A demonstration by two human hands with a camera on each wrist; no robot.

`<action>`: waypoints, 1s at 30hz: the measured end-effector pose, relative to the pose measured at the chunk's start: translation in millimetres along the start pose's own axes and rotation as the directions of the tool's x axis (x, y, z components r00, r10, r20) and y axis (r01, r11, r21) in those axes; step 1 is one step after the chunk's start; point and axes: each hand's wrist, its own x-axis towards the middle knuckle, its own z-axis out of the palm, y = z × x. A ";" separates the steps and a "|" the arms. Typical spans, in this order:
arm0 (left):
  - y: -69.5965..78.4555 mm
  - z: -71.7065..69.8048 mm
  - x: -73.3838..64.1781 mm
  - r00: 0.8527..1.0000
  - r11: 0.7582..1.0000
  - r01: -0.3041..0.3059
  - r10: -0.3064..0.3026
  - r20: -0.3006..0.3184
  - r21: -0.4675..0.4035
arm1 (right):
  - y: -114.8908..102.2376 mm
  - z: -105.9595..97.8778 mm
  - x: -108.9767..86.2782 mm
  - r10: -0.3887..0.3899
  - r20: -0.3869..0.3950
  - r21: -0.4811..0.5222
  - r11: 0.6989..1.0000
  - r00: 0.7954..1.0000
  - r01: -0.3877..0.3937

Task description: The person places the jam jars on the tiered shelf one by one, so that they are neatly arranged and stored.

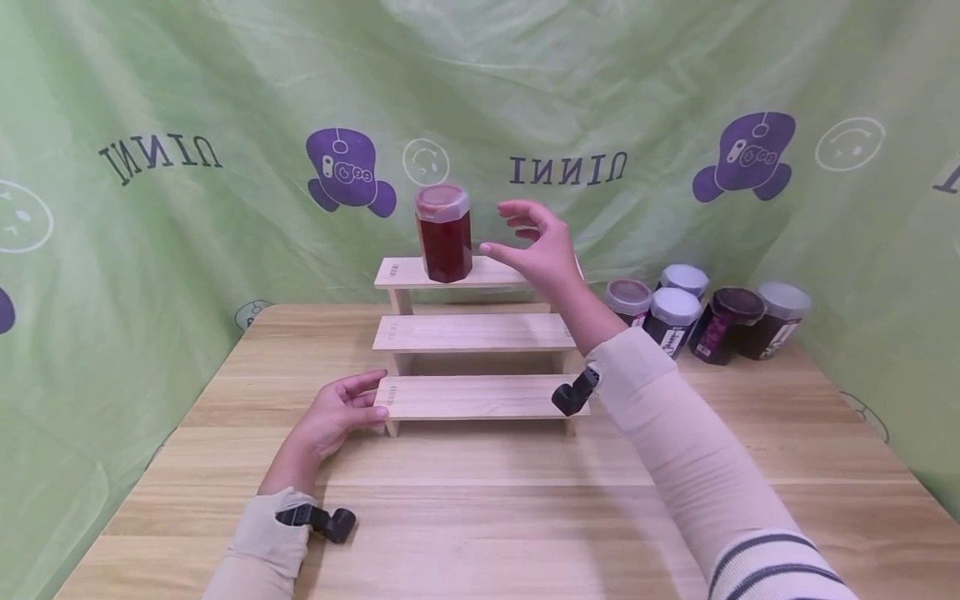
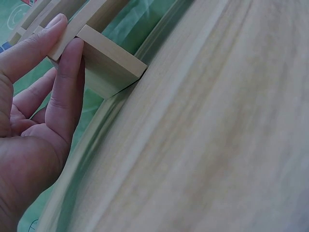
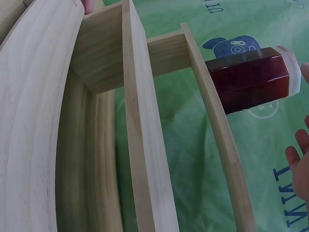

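A jar of dark red contents [image 1: 447,242] with a pale lid stands upright on the top step of a three-step wooden rack [image 1: 480,333]. To its right, my right hand [image 1: 542,246] is raised with thumb and fingers spread, a gap between it and the jar. In the right wrist view the same jar [image 3: 251,79] appears sideways, some fingers [image 3: 301,140] at the right edge. My left hand [image 1: 341,417] pinches the left end of the lowest step between thumb and fingers; the left wrist view shows this grip on the board end [image 2: 72,29].
Several lidded jars [image 1: 675,312] stand grouped at the back right of the wooden table [image 1: 450,517]. A green printed cloth [image 1: 480,92] hangs behind and along both sides. The middle step [image 1: 472,333] of the rack has nothing on it.
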 end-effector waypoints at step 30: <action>0.9 -0.1 -1.1 1.000 1.000 0.006 -0.006 0.004 -0.008 | 41.1 -53.5 -33.4 -0.115 0.034 0.058 0.992 0.993 0.113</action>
